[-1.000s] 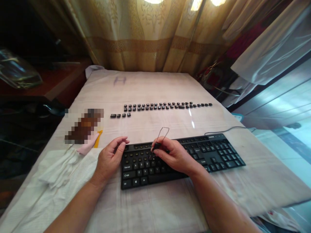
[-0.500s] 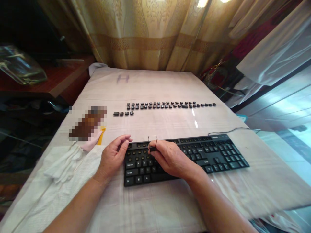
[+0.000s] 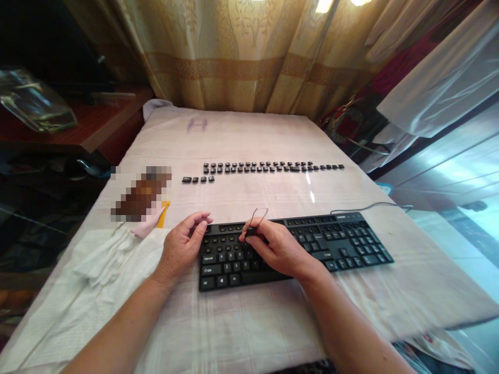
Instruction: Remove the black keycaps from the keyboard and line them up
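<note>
we see a black keyboard flat on the near half of a cloth-covered bench, its long axis running left to right across us, the right end slightly farther away. directly over its left-centre part is our right hand, the nearer of the two to the middle keys: thumb and fingers are pinched shut around the dark grip of a wire tool, whose thin loop sticks up and away from us. the tool's lower end is hidden by the fingers, so we cannot tell whether it touches a key. our left hand rests at the keyboard's upper left corner, loosely open with fingers curved, holding nothing that we can see. just to the right of it, the upper left key positions look bare of caps. beyond the keyboard, loose keycaps stand in two long rows, with a short row of four nearer and to the left. a cable trails off to the right. left of our left hand lie a white cloth and a pixelated patch. farther left, a clear glass jar stands on a reddish wooden shelf; we cannot make out its contents.
</note>
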Action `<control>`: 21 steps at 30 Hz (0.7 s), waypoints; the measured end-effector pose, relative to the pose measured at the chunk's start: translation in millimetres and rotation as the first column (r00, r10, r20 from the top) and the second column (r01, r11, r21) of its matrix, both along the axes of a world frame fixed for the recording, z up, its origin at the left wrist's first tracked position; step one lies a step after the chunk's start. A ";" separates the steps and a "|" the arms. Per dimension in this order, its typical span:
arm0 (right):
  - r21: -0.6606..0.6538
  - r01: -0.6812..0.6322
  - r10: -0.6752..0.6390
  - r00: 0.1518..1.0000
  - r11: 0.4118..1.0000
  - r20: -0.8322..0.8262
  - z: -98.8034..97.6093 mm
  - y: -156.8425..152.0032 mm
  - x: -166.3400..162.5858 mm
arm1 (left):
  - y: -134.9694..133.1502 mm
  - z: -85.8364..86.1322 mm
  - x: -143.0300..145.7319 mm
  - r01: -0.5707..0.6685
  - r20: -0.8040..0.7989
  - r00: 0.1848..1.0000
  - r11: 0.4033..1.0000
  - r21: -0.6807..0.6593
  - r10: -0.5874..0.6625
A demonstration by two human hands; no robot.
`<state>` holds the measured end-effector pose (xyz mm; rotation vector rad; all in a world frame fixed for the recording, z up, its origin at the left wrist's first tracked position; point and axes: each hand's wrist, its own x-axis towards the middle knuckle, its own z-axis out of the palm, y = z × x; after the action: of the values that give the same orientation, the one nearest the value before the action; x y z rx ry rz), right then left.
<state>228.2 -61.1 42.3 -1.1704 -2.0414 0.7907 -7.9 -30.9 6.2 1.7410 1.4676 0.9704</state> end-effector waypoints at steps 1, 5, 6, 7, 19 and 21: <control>-0.005 -0.008 0.008 1.000 1.000 -0.008 -0.6 0.0 0.7 | -0.1 0.0 -0.2 0.001 -0.006 1.000 1.000 0.002 -0.001; 0.015 -0.031 0.031 0.999 0.999 -0.012 -3.8 -1.1 1.8 | 0.4 -0.3 -0.7 0.032 -0.079 0.996 0.999 0.037 -0.029; 0.016 -0.028 0.028 1.000 0.999 -0.010 -4.6 -1.5 1.6 | 0.7 -0.1 -0.8 0.050 -0.111 0.993 0.997 0.057 -0.043; 0.014 -0.020 0.020 1.000 1.000 -0.007 -5.3 -1.8 1.4 | 1.0 0.1 -1.0 0.071 -0.147 0.987 0.994 0.078 -0.059; 0.040 0.044 -0.042 0.998 0.998 -0.044 -10.5 -3.8 0.5 | -15.6 5.0 -11.4 0.534 -0.513 0.741 0.844 0.058 -0.434; 0.051 0.047 -0.044 0.997 0.998 -0.059 -10.9 -3.8 0.2 | -19.0 5.8 -12.0 0.557 -0.538 0.705 0.830 0.016 -0.462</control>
<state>228.4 -64.9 31.4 -1.1477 -1.9698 0.7370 -19.8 -49.9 12.0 2.5057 1.0777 0.3445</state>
